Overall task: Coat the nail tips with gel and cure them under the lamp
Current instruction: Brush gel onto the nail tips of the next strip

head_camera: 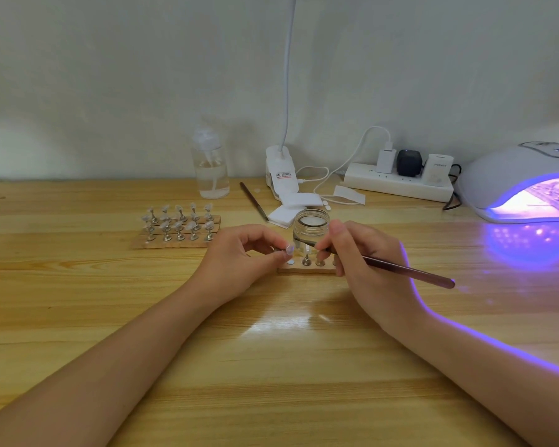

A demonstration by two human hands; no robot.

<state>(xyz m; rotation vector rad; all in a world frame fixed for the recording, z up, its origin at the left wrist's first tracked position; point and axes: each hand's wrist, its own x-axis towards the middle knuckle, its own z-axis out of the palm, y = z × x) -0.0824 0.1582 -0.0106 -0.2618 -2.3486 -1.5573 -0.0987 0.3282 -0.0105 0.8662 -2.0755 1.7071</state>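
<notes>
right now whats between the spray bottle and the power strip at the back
In the head view, the white clip lamp base stands between the spray bottle and the power strip, with a spare brush lying just before it.

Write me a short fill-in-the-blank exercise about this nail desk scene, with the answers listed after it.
1. The right hand holds a ____ by its handle.
2. The left hand pinches a stand bearing one nail tip in front of the glass ____.
3. The curing lamp at the right edge glows ____.
4. The spare brush lies on the ____.

Answers: brush; jar; purple; table
</notes>
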